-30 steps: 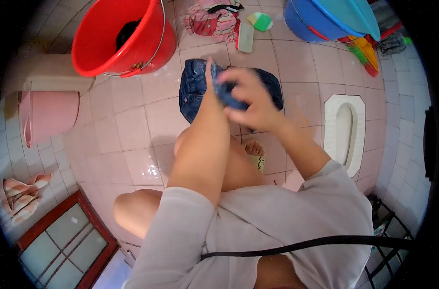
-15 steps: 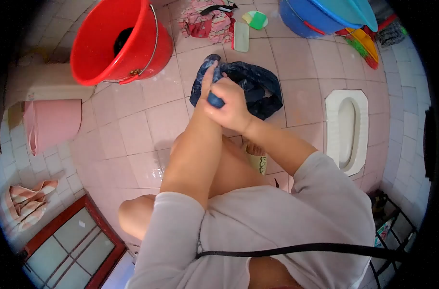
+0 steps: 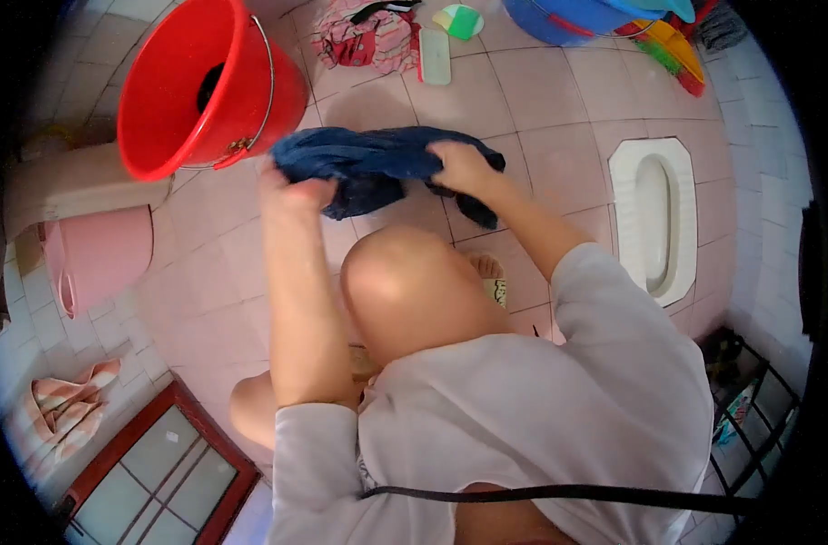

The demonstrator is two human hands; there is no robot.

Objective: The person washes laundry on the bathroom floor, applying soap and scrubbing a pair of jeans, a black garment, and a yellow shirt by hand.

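A wet-looking dark blue garment (image 3: 368,154), perhaps denim, is stretched sideways between my two hands above the tiled floor. My left hand (image 3: 291,189) grips its left end near the red bucket, blurred by motion, with the thumb pointing right. Toward the other end, my right hand (image 3: 464,168) is closed on the cloth, and a darker part hangs down below it. Folds hide some of my fingers. My bare knee (image 3: 405,282) is bent just below the garment.
The red bucket (image 3: 187,100) with something black inside stands at upper left. Pink striped clothes (image 3: 364,41), a white tray (image 3: 435,56) and a green-and-white item (image 3: 461,22) lie at the top. A blue bucket (image 3: 545,23), squat toilet (image 3: 652,222) and pink bin (image 3: 100,254) surround the floor.
My hands were together on a bunched part of the garment. They have moved apart, the left one toward the red bucket, and the cloth is now spread between them.
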